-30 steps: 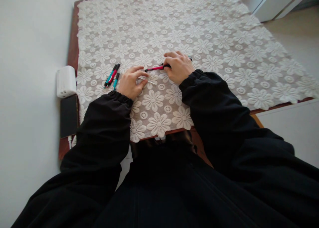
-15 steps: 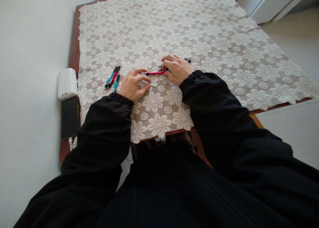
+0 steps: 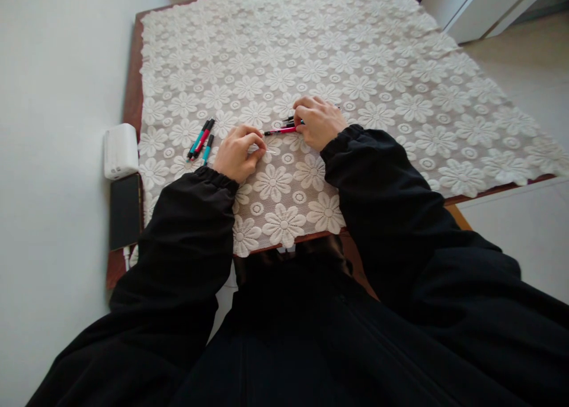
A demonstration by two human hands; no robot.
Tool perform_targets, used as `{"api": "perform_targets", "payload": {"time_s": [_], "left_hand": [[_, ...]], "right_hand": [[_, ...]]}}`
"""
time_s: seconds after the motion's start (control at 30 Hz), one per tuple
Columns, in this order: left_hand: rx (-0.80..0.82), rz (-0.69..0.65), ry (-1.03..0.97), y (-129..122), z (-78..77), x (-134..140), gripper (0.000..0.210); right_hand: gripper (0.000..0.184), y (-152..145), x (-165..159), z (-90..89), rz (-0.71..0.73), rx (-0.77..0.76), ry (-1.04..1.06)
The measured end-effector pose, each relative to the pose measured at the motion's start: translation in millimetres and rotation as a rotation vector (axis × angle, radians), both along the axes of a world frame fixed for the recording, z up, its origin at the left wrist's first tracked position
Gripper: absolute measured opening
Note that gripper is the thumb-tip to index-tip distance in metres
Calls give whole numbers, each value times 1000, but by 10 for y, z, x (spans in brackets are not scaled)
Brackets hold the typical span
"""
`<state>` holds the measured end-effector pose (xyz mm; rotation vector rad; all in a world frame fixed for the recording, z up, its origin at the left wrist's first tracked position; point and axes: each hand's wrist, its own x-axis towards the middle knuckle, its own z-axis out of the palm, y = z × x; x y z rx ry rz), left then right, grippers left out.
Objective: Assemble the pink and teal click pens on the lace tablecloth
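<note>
My left hand is closed in a pinch, thumb against fingertips. A thin see-through strip sticks out from it to the right, just over the lace tablecloth; its exact kind is unclear. My right hand has its fingers closed round the right end of a pink pen with a black tip, which points left toward my left hand. Behind the pink pen, dark pens lie partly hidden by my right hand. Left of my left hand are a pink-and-black pen, a teal-and-black pen and a short teal piece with a dark end.
White flowered lace tablecloth covers a brown wooden table. A white charger block and a dark phone with a white cable sit at the left edge, beside the wall. White furniture stands past the far right corner.
My left thumb and fingers have closed together on the clear strip. My right hand has shifted slightly right, and the pink pen has moved slightly right with it.
</note>
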<state>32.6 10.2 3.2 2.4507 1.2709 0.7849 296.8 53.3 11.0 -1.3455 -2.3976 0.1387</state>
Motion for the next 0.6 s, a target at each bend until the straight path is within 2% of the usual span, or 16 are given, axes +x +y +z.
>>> {"api": "perform_targets", "payload": {"time_s": [0.2,0.37,0.6], "left_hand": [[-7,59,-6,-3,24,10,10],[-25,58,-14,-18,33,10,16],[40,61,-80,-24,14,3,17]], "right_hand": [[18,45,24,-74,20,24,53],[15,31,18,-41,47,-10,115],[19,-118,-161,20,251,41,235]]}}
